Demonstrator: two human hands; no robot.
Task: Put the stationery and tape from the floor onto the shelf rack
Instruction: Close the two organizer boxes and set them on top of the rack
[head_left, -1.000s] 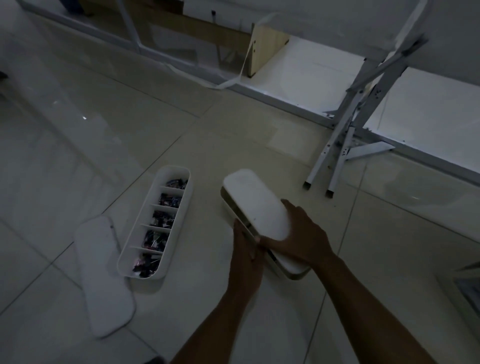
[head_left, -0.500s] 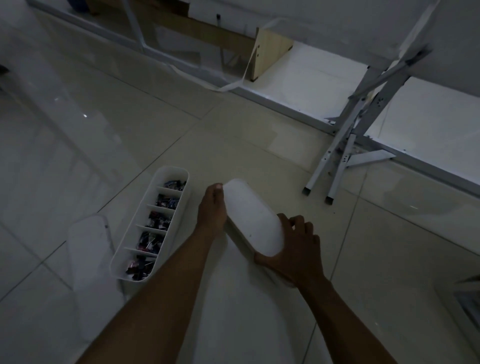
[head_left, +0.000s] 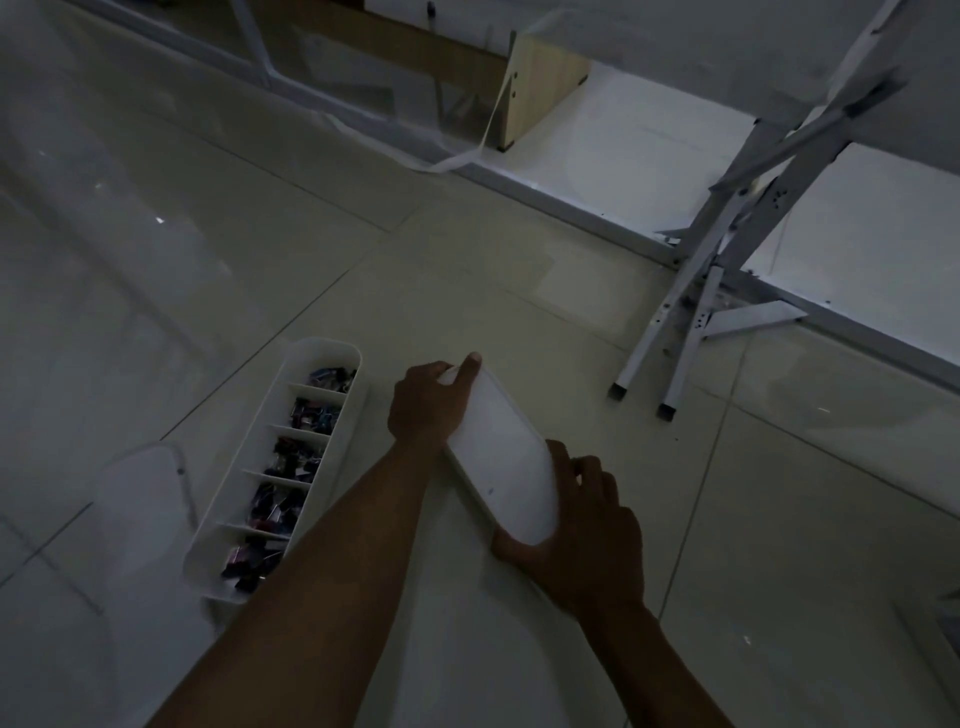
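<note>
A long white lidded box (head_left: 506, 457) lies on the tiled floor in the middle of the head view. My left hand (head_left: 428, 405) grips its far end, thumb on the lid. My right hand (head_left: 582, 525) grips its near end from the right side. To the left lies an open white organizer tray (head_left: 340, 353) with several compartments of small dark binder clips. Its white lid (head_left: 140, 499) lies flat further left.
White metal legs of a rack (head_left: 680, 332) stand on the floor to the upper right. A long white shelf board (head_left: 649, 171) runs across the back with a wooden panel (head_left: 540, 88) on it. A white object's corner (head_left: 935, 639) shows at the right edge.
My left hand moved from the near end of the lidded box up to its far end. My right hand slid down around the near end. The box has lifted slightly.
</note>
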